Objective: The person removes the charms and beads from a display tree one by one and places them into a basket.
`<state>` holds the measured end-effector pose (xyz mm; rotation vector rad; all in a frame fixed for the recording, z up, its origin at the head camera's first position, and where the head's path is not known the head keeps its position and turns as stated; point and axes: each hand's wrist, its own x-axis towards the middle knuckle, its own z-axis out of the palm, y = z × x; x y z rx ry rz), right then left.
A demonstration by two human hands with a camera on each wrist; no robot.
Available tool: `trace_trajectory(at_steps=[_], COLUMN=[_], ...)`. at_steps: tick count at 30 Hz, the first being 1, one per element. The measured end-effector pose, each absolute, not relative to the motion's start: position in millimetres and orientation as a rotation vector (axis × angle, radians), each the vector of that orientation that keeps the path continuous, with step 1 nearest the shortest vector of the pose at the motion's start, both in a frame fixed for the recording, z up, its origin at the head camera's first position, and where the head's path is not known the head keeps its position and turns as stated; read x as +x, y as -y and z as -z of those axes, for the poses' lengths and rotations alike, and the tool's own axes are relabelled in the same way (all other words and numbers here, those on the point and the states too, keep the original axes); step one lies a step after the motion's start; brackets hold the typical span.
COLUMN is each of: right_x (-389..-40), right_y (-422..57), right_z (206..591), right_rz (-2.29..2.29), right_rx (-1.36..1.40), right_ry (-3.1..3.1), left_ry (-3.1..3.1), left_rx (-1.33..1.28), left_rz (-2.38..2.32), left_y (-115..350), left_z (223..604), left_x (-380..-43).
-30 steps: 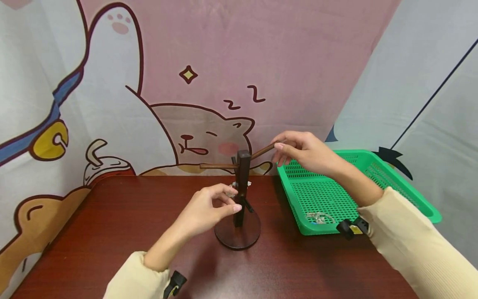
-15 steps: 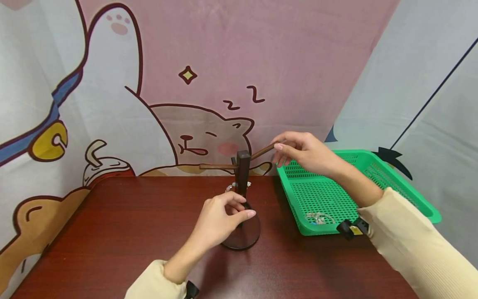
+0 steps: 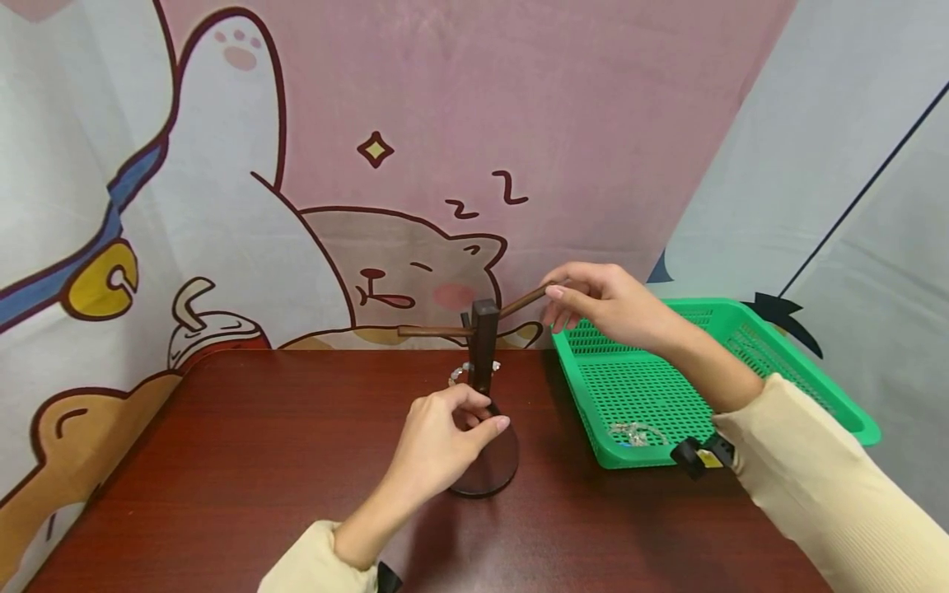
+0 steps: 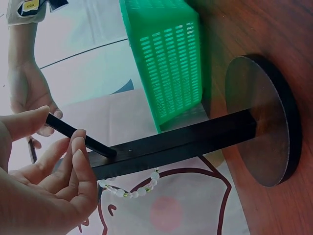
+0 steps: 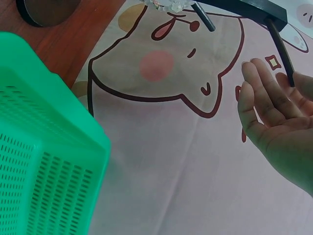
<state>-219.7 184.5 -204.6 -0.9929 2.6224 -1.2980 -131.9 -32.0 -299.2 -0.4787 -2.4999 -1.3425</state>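
Observation:
A dark wooden stand with a round base stands upright on the table, with pegs sticking out at different heights. My left hand is at the lower front peg, pinching its end in the left wrist view. With thumb and fingertips, my right hand pinches the end of the upper right peg. Another upper peg points left, touched by neither hand. A clear beaded bracelet hangs behind the post, partly hidden by it in the head view.
A green perforated basket stands on the right of the table, with a small pile of clear beaded jewelry in its near corner. Behind the brown table hangs a cartoon-printed cloth.
My left hand has moved right and slightly down, from beside the post to the lower front peg. My right hand has stayed on its peg, and the stand looks unmoved.

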Motion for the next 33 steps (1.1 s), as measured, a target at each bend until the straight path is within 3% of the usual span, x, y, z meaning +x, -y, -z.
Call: trace_trajectory(at_steps=[33], right_x=[-211], right_y=[-191], right_z=[235], right_rz=[1.315], right_rx=[-0.855], right_ry=[-2.522], left_ry=[2.627], left_rx=[-0.514], left_rz=[1.368], left_y=[62], left_z=[282], left_x=[-124])
